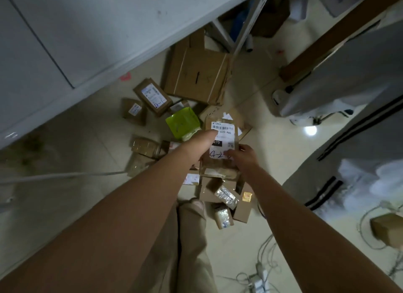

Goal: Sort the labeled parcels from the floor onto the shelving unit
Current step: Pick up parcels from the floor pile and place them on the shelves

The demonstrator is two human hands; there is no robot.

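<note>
I hold a small brown parcel (220, 159) over the pile on the floor; its white label (224, 133) carries a barcode and a handwritten "4-2". My left hand (201, 143) holds its left side, thumb lying across the label. My right hand (244, 156) pinches its lower right edge. Below lie more parcels: a bright green box (183, 122), a labeled brown box (152, 96) marked "4-", a smaller labeled box (134, 110) and a large taped carton (200, 74). The shelving unit's metal legs (244, 30) stand at the top centre.
Several small boxes and wrapped packets (225, 196) lie near my feet. A white wall panel (65, 41) fills the upper left. Cables and a power strip (259, 277) trail on the tiles at lower right, beside a brown box (388, 229). Grey bags (349, 74) lean at right.
</note>
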